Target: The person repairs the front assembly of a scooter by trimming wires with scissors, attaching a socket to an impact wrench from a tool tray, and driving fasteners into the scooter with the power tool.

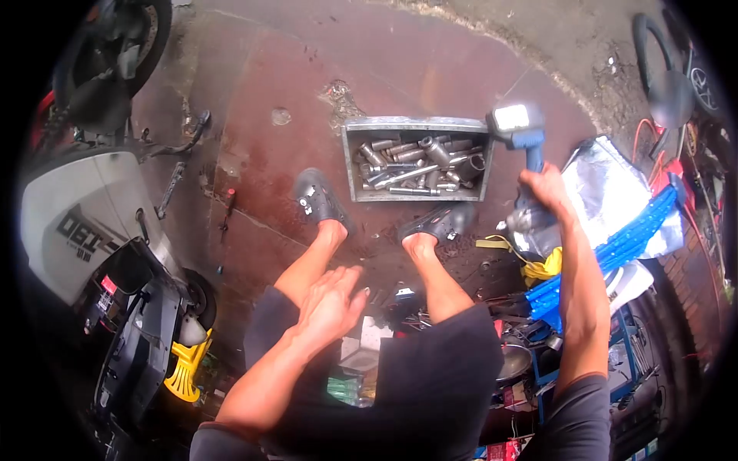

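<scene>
My right hand (544,187) is wrapped round the handle of a cordless power tool (526,139), to the right of a metal box. The tool's battery end points away from me and its head lies nearer to me, over a silver sheet. My left hand (332,301) is over my left knee, holding nothing, with its fingers stretched out. Sockets and wrenches (419,165) fill the grey metal box (419,123), which rests on the floor just beyond my two dark clogs.
At the left stands a white scooter (92,207) with a yellow part (187,367) near it. On the right are a silver sheet (602,184), a blue wrapped bundle (632,230), a yellow cloth (543,266) and a blue tray of tools. A wheel is at the upper left.
</scene>
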Tool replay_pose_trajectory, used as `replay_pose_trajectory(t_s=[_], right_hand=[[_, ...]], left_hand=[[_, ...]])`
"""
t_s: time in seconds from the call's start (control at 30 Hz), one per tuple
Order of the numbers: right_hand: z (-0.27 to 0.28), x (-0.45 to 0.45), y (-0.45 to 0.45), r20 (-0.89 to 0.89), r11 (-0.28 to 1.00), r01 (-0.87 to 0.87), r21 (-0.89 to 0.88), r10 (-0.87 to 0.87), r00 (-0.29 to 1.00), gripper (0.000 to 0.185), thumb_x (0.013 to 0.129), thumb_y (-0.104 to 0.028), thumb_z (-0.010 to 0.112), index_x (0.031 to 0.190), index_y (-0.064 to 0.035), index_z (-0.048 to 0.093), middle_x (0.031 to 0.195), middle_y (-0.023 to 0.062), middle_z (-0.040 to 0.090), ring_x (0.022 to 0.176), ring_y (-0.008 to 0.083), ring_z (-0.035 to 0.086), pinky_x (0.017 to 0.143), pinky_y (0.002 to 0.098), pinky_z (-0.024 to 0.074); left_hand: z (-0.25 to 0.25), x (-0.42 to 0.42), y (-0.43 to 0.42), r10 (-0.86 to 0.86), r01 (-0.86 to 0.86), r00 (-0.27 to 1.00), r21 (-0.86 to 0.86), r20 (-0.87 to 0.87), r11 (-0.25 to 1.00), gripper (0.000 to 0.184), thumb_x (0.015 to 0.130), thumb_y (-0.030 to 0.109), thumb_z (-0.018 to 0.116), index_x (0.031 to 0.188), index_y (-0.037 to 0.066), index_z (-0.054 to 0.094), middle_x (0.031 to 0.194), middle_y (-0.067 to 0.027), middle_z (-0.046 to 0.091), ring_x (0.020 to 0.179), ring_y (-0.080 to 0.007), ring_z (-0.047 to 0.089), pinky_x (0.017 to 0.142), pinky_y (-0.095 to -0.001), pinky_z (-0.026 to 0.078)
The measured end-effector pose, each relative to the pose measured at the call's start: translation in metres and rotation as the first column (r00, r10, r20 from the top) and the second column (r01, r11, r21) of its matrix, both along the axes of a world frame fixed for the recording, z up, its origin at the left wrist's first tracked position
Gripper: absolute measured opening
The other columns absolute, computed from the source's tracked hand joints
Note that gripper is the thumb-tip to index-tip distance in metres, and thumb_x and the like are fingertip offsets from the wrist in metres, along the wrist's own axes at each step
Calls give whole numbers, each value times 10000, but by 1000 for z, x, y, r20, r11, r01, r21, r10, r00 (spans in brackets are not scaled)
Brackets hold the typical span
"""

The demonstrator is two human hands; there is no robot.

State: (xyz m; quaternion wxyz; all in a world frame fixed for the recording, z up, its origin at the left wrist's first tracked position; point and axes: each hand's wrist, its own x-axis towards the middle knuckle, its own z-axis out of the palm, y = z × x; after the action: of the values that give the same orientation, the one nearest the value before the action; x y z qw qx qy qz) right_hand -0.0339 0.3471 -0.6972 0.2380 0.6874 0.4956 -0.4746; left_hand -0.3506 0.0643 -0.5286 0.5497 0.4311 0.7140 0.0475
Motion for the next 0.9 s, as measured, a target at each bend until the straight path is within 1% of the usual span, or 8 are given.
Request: replay_pose_trajectory(t_s=[0.17, 0.23, 0.37, 0.47, 0.6, 0.63, 0.77, 0.9], right_hand=[[146, -21, -53, -87, 925, -7, -381, -28, 996, 421, 754, -339, 668, 964, 25, 646, 811, 95, 668, 698, 160, 639, 598, 311, 517], [200, -45, -77, -107, 864, -205, -461, 175, 979, 495, 740, -392, 656, 1008, 24, 655, 908, 136, 696, 796, 235, 678, 727, 356, 533], [295, -119, -119, -389, 604, -660, -446, 534, 751, 543, 729, -446, 639, 1032, 4, 670, 895, 159, 714, 903, 287, 696, 820, 391, 529], [324, -152, -156, -616, 384, -795, -470, 502, 607, 480, 772, -429, 642, 936, 21, 678, 799, 154, 702, 768, 279, 690, 728, 398, 528], [350, -168, -166, -712, 393, -738, -549, 243, 659, 508, 790, -455, 650, 981, 15, 665, 834, 151, 698, 771, 264, 692, 724, 385, 524], [358, -174, -160, -722, 359, -747, -559, 232, 652, 592, 812, -407, 652, 1245, -12, 575, 879, 160, 706, 811, 250, 703, 788, 371, 529], [384, -176, -149, -701, 327, -845, -424, 473, 535, 528, 821, -477, 693, 1066, -10, 653, 947, 134, 691, 925, 243, 665, 840, 358, 496], [367, -119, -152, -589, 667, -445, -598, 11, 808, 533, 867, -499, 667, 1151, -48, 646, 1099, 141, 655, 1057, 205, 605, 897, 365, 465]], left_hand=[[86, 17, 35, -227, 236, 972, 293, -64, 926, 556, 735, 124, 732, 1228, -12, 514, 1190, -186, 561, 1081, -363, 555, 894, -451, 465], [115, 18, 59, -375, 416, 909, 473, -182, 777, 617, 704, 160, 713, 1251, -27, 497, 1274, -219, 510, 1168, -387, 515, 970, -509, 426], [141, 21, 59, -541, 622, 777, 517, -321, 587, 591, 760, 140, 645, 1295, -53, 484, 1314, -229, 518, 1245, -345, 504, 985, -506, 399], [161, 14, 53, -786, 755, 616, 321, -46, 572, 678, 717, 181, 705, 1309, -56, 475, 1219, -197, 587, 1153, -341, 563, 956, -501, 415], [188, -12, 31, -613, 634, 679, 98, 403, 767, 588, 707, 150, 708, 1208, -89, 515, 964, -231, 666, 961, -356, 644, 881, -462, 461], [195, -14, 27, -579, 601, 705, 88, 409, 794, 472, 697, 111, 684, 1105, -82, 545, 939, -254, 661, 944, -375, 642, 846, -469, 478], [220, -10, 19, -541, 569, 748, 48, 385, 821, 381, 671, 90, 697, 1004, -47, 570, 925, -263, 649, 952, -423, 619, 811, -493, 495], [236, -9, -10, -433, 450, 835, 30, 339, 892, 298, 675, 100, 683, 922, -41, 597, 943, -243, 651, 945, -417, 618, 800, -485, 499]])
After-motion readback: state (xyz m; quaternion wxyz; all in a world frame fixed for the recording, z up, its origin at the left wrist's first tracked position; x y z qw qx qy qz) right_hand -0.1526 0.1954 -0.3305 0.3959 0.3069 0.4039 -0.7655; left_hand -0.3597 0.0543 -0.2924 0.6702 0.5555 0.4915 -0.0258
